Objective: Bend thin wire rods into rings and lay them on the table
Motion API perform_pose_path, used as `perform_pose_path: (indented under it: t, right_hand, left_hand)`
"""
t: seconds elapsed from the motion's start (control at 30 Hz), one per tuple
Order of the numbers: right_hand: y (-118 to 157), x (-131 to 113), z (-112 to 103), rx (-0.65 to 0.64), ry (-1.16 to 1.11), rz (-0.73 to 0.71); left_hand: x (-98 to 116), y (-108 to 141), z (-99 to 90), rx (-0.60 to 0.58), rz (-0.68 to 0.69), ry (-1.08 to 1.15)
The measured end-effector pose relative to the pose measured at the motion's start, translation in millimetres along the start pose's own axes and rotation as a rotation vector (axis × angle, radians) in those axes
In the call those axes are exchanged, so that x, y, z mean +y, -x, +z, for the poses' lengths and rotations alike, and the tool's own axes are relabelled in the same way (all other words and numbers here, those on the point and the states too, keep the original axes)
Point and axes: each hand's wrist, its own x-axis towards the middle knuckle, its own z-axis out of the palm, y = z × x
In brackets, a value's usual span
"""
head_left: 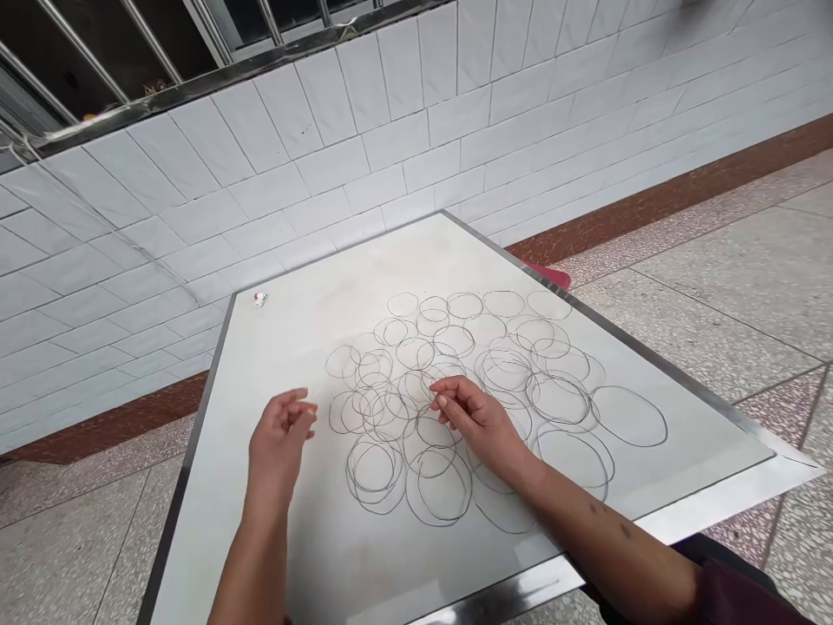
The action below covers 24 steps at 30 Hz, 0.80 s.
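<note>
Many thin dark rings point(439, 495), like loops of fine wire or cord, lie overlapping on a white tabletop point(312, 573). My right hand point(478, 425) is over the middle of the rings, thumb and fingertips pinched together. Whatever those fingertips hold, if anything, is too fine to make out. To the left of the rings, above the bare white surface, is my left hand point(279, 434). Its fingers are curled and the thumb meets the index finger; nothing between them can be made out. One larger ring point(629, 417) lies out at the right side.
A small white and red object point(260, 299) sits near the table's far left corner. The metal edging point(508, 595) runs round the table. Behind stands a white tiled wall point(364, 156) with a barred window point(149, 52). Something red point(550, 276) shows beyond the right edge.
</note>
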Motion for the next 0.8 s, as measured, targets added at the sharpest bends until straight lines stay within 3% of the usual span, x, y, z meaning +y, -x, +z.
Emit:
perform_pose_path:
  t: [0.2, 0.37, 0.47, 0.67, 0.8]
  right_hand:
    - [5.9, -3.8, 0.9, -0.005, 0.054, -0.077]
    - [15.4, -4.6, 2.2, -0.042, 0.137, -0.157]
    - [18.8, -1.1, 4.0, -0.085, 0.244, -0.222]
    - [18.5, 7.2, 6.6, -0.121, 0.357, -0.297]
    - [20.7, 7.9, 4.7, -0.151, 0.431, -0.304]
  left_hand:
    - [-68.3, 73.0, -70.3, 0.264, -0.105, -0.183]
    - [-110.5, 93.0, -102.2, 0.375, -0.077, -0.368]
    - [-117.0, 92.4, -103.9, 0.37, -0.023, -0.445]
    - [-119.0, 94.9, -87.7, 0.324, 0.093, -0.417]
    - [-101.1, 102.1, -71.7, 0.296, 0.103, -0.315]
